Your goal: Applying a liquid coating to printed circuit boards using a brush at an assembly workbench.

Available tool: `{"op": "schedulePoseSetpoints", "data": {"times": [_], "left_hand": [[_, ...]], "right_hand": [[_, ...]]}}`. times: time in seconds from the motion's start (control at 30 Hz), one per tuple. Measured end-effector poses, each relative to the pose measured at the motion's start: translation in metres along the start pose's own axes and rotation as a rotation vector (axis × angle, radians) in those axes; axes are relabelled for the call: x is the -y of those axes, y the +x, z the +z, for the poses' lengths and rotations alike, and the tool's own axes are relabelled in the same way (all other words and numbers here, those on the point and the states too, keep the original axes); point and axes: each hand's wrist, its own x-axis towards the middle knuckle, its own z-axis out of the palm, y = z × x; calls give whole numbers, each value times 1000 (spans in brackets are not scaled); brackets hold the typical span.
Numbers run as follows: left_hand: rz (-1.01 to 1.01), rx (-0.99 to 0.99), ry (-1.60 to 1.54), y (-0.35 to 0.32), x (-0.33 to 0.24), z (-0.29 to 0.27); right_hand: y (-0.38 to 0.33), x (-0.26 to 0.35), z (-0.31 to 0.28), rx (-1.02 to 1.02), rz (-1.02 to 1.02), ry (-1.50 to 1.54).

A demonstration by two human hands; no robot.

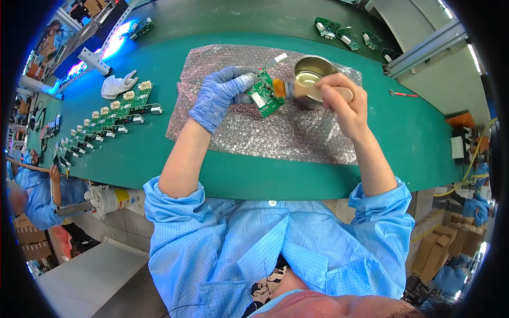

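Observation:
My left hand [222, 95], in a blue-grey knitted glove, grips a green circuit board [264, 98] by its left side, tilted above a sheet of bubble wrap [254, 138]. My bare right hand [345, 103] is closed round the wooden handle of a flat brush [289, 89]. The brush's tan bristles touch or nearly touch the board's right edge. Just behind the brush stands a round metal cup [314, 66] with shiny inner walls, partly hidden by the handle and my right hand.
A row of several circuit boards [114, 115] runs along the left of the green table [254, 177], beside a crumpled white glove [117, 85]. More boards [339, 34] lie at the far right. A red pen-like tool [404, 94] rests at right. Another person's hand [54, 174] is at the far left.

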Motion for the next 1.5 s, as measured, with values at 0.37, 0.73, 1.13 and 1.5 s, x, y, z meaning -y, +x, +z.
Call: {"op": "schedulePoseSetpoints", "data": {"times": [0.37,0.73,1.13,1.5], "left_hand": [[11,-26,-163,3,1,-5],[59,-98,-232,-1,0,2],[95,-151,-252,3,-3,3],[112,-750,139,145,-21,-107]], "right_hand": [[-14,-15,6,49,73,70],[-17,-13,37,-263,52,84],[-19,-6,25,-287,143,204],[-27,-58,-77,-798,68,337]]}}
